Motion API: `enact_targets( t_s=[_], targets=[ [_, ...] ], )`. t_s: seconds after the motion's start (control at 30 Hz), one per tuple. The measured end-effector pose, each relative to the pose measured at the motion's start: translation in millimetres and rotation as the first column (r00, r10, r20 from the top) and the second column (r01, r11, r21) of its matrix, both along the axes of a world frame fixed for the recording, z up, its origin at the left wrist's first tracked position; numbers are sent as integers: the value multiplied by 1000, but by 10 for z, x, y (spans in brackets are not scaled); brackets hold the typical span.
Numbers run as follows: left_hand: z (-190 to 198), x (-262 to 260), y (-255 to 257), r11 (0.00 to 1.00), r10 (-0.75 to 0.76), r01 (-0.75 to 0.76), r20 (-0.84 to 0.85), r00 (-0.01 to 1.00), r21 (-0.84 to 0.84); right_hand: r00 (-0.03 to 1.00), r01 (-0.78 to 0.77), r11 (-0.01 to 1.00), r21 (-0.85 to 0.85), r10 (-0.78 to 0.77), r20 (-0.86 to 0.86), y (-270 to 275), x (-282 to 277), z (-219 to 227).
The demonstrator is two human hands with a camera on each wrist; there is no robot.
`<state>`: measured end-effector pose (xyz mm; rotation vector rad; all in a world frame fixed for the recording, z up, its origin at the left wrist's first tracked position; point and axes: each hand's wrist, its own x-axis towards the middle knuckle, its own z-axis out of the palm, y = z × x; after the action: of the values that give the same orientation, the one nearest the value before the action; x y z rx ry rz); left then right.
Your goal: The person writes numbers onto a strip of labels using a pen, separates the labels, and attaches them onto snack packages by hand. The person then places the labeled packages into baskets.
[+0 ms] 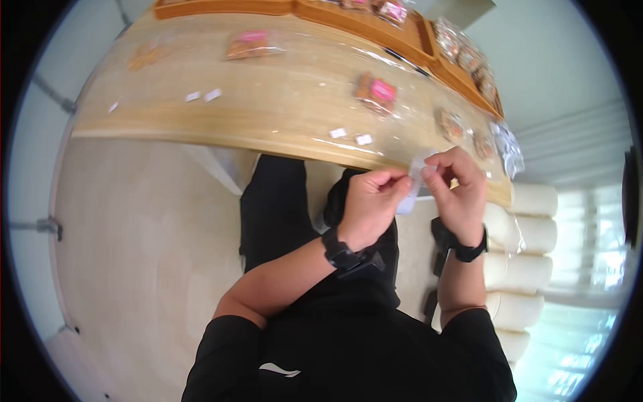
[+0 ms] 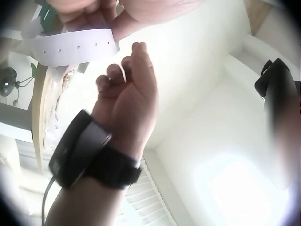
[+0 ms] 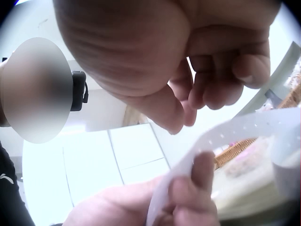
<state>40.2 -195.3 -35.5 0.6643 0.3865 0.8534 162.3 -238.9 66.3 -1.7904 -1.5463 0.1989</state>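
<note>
My left hand (image 1: 367, 209) pinches a white strip of label backing (image 2: 70, 47) between thumb and fingers. A row of small holes runs along the strip, which curves away in the right wrist view. Close beside the strip is my right hand (image 1: 461, 195), fingers curled and thumb near the index fingertip. In the right wrist view its fingertips (image 3: 176, 125) sit above the strip, apart from it. I cannot tell whether they pinch something small. Small white labels (image 1: 364, 139) lie on the table just beyond my hands, near a clear bag with a pink label (image 1: 378, 94).
The wooden table (image 1: 281, 100) has another pink-labelled bag (image 1: 253, 43) farther left. More clear packets (image 1: 452, 124) lie at the right. Brown trays (image 1: 328, 15) line the far edge, some holding packets. A silvery bag (image 1: 509, 151) lies at the right end.
</note>
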Motion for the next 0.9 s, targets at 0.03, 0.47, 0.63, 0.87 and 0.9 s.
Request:
enact_targets(
  t_s=[0.03,0.47,0.63,0.87,0.9],
  targets=[
    [0,14,0,1000,-28,28,-1,1000,-3,999,23,999,45,-24,27,-88,32,-79],
    [118,175,-102,969,-121,145,127,985,-199,987,37,974,222,-70,142,-426,197,-441],
    [-44,225,-52,958,-168,184,90,982,-219,977,31,973,230,-78,199,-420,234,-487],
    [-37,189,-15,924,-159,228,234,959,-306,948,11,955,295,-104,302,-381,139,-551],
    [-5,207,-20,926,-145,217,239,960,-309,939,-6,951,310,-101,328,-379,148,-560]
  ],
)
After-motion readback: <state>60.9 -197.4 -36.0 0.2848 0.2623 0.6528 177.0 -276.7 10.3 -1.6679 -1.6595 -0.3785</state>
